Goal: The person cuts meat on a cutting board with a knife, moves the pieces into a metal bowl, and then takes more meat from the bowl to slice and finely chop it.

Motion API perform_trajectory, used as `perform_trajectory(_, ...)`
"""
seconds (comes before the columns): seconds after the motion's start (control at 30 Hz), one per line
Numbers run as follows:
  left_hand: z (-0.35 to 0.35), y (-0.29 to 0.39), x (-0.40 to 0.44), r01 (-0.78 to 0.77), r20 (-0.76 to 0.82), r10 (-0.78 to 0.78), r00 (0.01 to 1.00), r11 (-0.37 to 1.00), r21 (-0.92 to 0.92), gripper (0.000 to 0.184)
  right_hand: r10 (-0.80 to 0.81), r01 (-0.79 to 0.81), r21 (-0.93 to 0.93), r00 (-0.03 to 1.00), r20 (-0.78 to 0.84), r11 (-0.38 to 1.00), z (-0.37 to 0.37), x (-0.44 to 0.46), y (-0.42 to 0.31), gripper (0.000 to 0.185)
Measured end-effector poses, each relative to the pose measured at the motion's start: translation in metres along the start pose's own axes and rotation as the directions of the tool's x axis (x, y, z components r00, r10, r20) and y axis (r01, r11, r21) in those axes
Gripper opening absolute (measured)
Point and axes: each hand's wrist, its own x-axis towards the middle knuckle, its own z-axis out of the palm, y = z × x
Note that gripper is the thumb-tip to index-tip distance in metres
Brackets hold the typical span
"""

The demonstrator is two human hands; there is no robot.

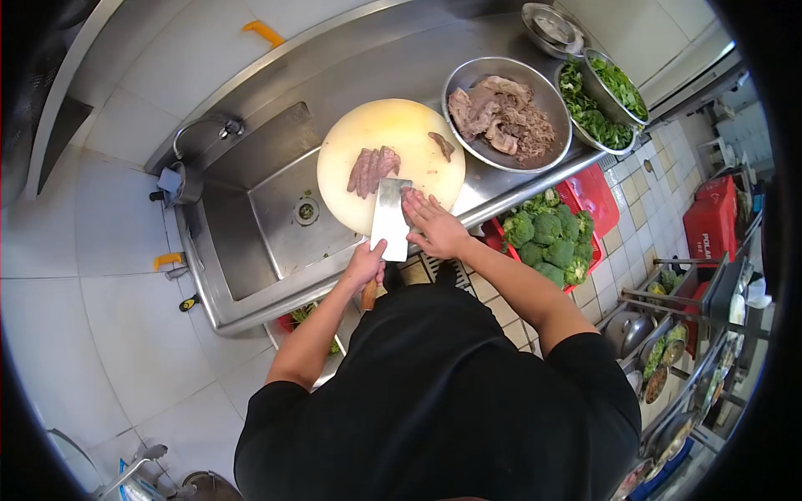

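Step looks like mid-slicing, maybe clearing the blade; sliced meat (373, 171) lies in a fanned stack on the round cutting board (355, 129), just beyond the tip of the cleaver (390, 221), small meat piece (441, 146) apart to its right; next move likely calls for squaring the blade to the meat, fingertips kept off the edge. Left hand (365, 265) closed round the cleaver's handle, thumb near the blade base; right hand (436, 225) flat, fingers extended and slightly spread, tips at the blade's right side, contact seems likely, nothing gripped.
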Motion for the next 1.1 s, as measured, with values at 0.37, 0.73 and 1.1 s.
perform_trajectory(0.37, 0.015, 0.022, -0.007, -0.025, -0.084, 0.044, 0.996, 0.978, 0.208, 0.036, -0.035, 0.035, -0.010, 0.999, -0.009, 0.999, 0.000, -0.006, 0.002, 0.078)
perform_trajectory(0.73, 0.011, 0.021, -0.006, -0.074, -0.066, 0.096, 0.993, 0.958, 0.278, 0.034, -0.042, 0.039, -0.053, 0.998, -0.052, 0.998, 0.005, -0.011, 0.005, 0.077)
perform_trajectory(1.1, 0.009, 0.014, -0.007, -0.100, -0.020, 0.112, 0.994, 0.946, 0.310, 0.035, -0.046, 0.045, -0.041, 0.998, -0.039, 0.998, 0.002, -0.016, 0.004, 0.079)
